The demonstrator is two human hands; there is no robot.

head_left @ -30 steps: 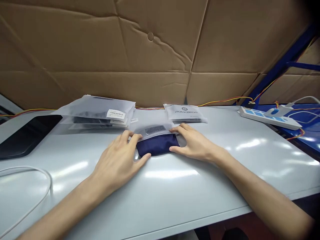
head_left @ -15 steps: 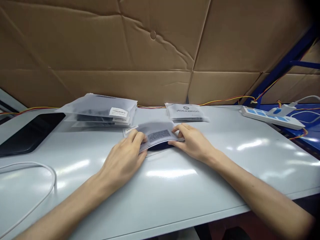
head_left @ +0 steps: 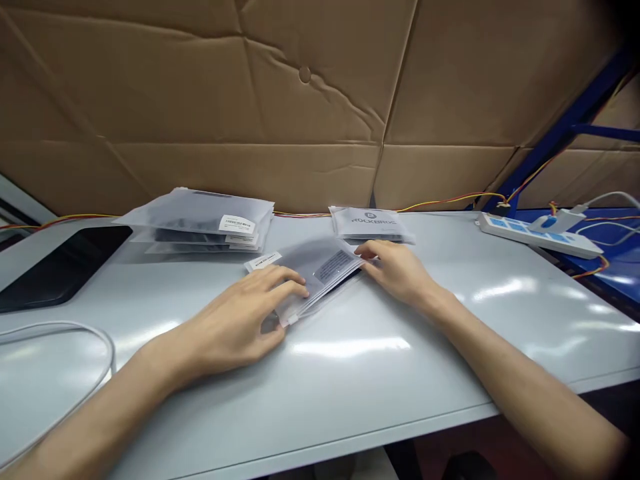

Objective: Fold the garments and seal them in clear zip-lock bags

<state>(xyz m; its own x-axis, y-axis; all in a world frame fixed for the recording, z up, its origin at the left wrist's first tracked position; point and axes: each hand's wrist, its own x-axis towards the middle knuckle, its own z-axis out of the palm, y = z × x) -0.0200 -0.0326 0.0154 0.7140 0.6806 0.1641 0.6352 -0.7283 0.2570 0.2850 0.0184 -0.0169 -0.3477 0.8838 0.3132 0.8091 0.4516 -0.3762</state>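
Observation:
A frosted zip bag (head_left: 300,267) with a dark patch of print and a white slider at its near left corner lies on the table between my hands. Several layers show at its near edge, with something dark among them. My left hand (head_left: 245,310) rests at the bag's left side, fingers spread over the top and thumb by the slider corner. At the right corner, my right hand (head_left: 395,270) pinches the bag between thumb and fingers. A white barcode label (head_left: 263,261) sticks out past the bag's far left side.
Behind on the left lies a stack of frosted bags (head_left: 200,210) with barcode labels. A printed bag (head_left: 373,223) lies at the back right. A black phone-like slab (head_left: 65,267) and white cable (head_left: 103,340) are left; a power strip (head_left: 540,235) is right. Cardboard (head_left: 200,87) stands behind.
The bag has turned, its left end coming nearer to me, and its bowed near edge now lies straighter. My left hand has loosened and spread its fingers; my right hand keeps its pinch.

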